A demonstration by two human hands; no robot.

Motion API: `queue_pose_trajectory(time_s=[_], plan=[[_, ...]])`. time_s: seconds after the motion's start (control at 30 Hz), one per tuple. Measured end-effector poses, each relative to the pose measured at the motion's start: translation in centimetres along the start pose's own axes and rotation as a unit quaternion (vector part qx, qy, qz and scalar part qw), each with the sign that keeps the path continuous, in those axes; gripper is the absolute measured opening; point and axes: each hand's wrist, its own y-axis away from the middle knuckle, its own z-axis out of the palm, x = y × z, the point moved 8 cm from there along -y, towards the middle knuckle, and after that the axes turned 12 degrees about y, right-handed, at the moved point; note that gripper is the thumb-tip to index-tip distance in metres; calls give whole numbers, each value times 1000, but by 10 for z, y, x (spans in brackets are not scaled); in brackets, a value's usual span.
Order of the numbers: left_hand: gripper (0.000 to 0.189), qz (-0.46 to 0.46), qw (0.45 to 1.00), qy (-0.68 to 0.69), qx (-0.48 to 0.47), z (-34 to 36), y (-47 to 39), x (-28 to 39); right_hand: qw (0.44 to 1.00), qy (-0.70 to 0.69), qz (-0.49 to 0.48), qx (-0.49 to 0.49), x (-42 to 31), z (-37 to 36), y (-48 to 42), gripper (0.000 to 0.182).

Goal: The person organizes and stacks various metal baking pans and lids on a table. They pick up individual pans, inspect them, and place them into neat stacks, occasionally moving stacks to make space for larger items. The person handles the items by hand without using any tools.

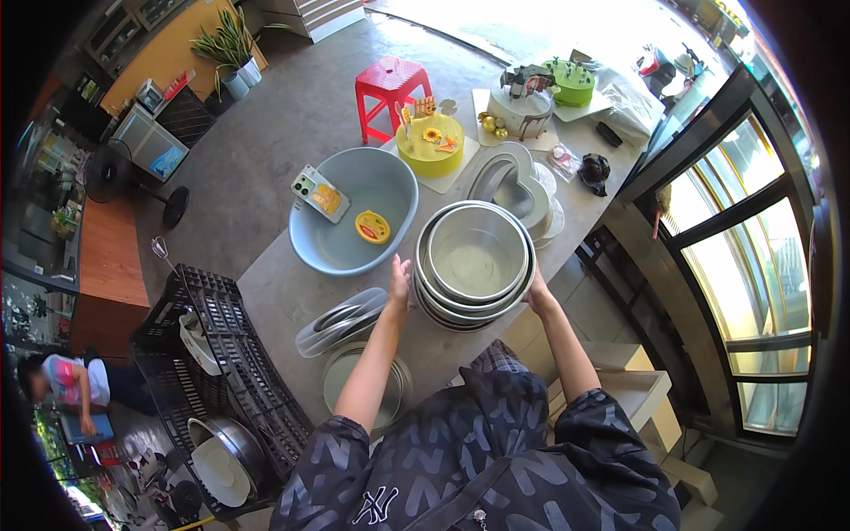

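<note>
A stack of round metal cake pans (477, 255), nested by size, is between my two hands over the table. My left hand (400, 285) presses the stack's left side, fingers pointing up and away. On the opposite side my right hand (539, 293) holds it, its fingers partly hidden behind the rims. Just beyond the stack lie heart-shaped metal pans (530, 182). Oblong metal tins (339, 322) are nested left of my left forearm, and more round pans (358, 378) sit partly under that forearm.
A blue plastic basin (319, 255) holds a yellow-lidded tub (372, 227) and a phone (321, 193) against its wall. Decorated cakes (430, 149) stand along the table's far part. A black plastic crate (232, 338) is at left, a red stool (393, 79) beyond. Another person (73, 385) is far left.
</note>
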Motion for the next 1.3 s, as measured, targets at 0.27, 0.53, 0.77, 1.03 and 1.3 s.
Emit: queue_pose_trajectory(time_s=[0.27, 0.53, 0.77, 1.03, 1.3], plan=[[67, 29, 986, 96, -134, 40, 10, 15, 998, -9, -60, 2, 18, 13, -30, 75], [53, 54, 977, 119, -168, 67, 25, 25, 997, -19, -67, -19, 17, 16, -32, 66], [55, 42, 984, 103, -140, 56, 18, 16, 996, -38, -66, -56, 17, 17, -30, 59], [57, 28, 992, 44, -115, 45, 8, 7, 989, -105, -86, -57, 11, 19, -30, 47], [38, 47, 979, 180, -79, 41, 5, -11, 994, -9, -79, -80, 42, 8, -25, 62]])
